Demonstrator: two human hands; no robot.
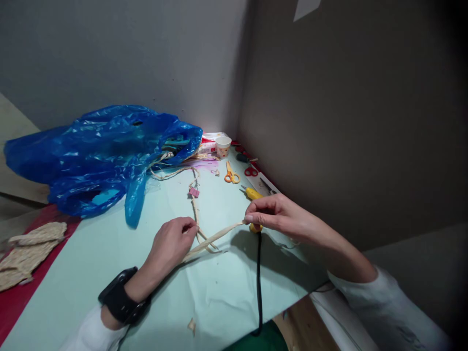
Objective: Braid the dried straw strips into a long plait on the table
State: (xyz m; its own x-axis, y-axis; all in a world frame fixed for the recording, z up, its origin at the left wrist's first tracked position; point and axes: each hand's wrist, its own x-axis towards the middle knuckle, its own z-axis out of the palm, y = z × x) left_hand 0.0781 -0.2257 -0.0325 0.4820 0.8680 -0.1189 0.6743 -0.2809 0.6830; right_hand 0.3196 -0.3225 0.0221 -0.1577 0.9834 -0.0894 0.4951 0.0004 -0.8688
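Observation:
My right hand pinches the end of a pale, flat strand of straw-like fibre between thumb and fingertips. The strand slants down left, and its far end passes behind my left hand. With its fingers curled, my left hand pinches the lower part of a thin braid; loose fibre ends stick out just right of the fingertips. A pink binder clip grips the braid higher up. Behind and under my right hand lies a yellow tool with a pointed tip and black cord.
A large blue plastic bag fills the back left. Orange-yellow scissors, red-handled scissors and a paper cup stand or lie near the corner walls. A woven straw piece lies at the left edge of the pale green table cover.

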